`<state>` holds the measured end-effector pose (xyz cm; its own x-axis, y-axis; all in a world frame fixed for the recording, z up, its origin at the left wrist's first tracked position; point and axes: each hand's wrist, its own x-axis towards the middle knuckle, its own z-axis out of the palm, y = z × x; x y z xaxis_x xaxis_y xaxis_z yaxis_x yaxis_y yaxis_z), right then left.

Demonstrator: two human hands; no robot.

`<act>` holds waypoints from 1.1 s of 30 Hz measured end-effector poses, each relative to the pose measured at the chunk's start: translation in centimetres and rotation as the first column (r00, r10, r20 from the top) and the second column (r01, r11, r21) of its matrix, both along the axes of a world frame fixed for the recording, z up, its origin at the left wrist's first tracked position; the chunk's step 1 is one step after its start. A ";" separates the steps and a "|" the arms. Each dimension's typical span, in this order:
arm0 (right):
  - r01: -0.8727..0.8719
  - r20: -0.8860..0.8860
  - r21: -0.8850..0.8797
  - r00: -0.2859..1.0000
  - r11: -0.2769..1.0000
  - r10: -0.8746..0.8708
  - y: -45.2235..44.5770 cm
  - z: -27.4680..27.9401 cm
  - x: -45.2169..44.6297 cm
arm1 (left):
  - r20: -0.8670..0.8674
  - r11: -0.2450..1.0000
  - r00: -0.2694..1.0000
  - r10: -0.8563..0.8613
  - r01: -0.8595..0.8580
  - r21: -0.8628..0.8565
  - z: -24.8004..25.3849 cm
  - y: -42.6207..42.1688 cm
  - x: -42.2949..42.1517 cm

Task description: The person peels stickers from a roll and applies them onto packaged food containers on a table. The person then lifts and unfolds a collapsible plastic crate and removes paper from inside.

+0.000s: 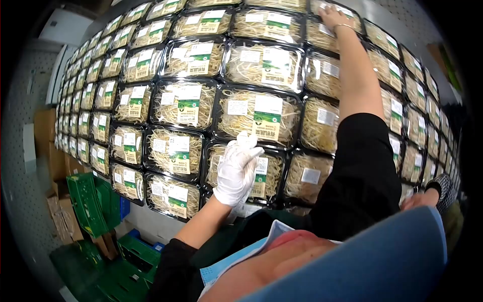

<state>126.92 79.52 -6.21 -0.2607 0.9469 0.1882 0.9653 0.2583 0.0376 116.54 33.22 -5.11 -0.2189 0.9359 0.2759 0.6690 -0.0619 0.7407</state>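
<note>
Rows of black trays of bean sprouts, wrapped in clear film, cover the table. My left hand point(236, 168), in a white glove, is over a near tray of bean sprouts point(271, 176). Its fingers are drawn together; whatever they may hold is hidden. Just beyond it lies a tray with a white and green label point(267, 117). My right hand point(336, 19) is bare and stretched to the far rows, its fingers laid out over a tray top there. Beneath my right arm, a column of trays shows only a small white sticker point(326, 117).
Green crates point(90, 204) and cardboard boxes point(63, 216) stand on the floor at left. At the right edge, another person's hand point(420, 199) with a checked sleeve is near the trays. A blue cap brim point(372, 261) blocks the lower right.
</note>
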 end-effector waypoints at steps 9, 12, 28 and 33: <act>-0.669 -0.434 -0.203 0.716 0.715 0.547 -26.6 7.5 3.0 | 0.139 0.995 0.990 -0.030 0.016 0.101 -3.4 -0.5 0.5; -0.803 -0.486 -0.046 0.538 0.595 0.689 -39.9 11.3 8.4 | 0.332 0.995 0.941 -0.065 0.034 0.099 -4.2 -0.3 0.3; -0.112 -0.888 -0.388 0.312 0.915 -0.339 -77.2 1.5 20.0 | 0.824 0.761 0.359 -0.438 0.636 0.127 6.5 -20.8 4.6; -0.244 -0.962 -0.158 0.257 0.957 -0.093 -74.1 8.2 19.8 | 0.905 0.568 0.337 -0.261 0.812 -0.139 5.1 -22.9 5.6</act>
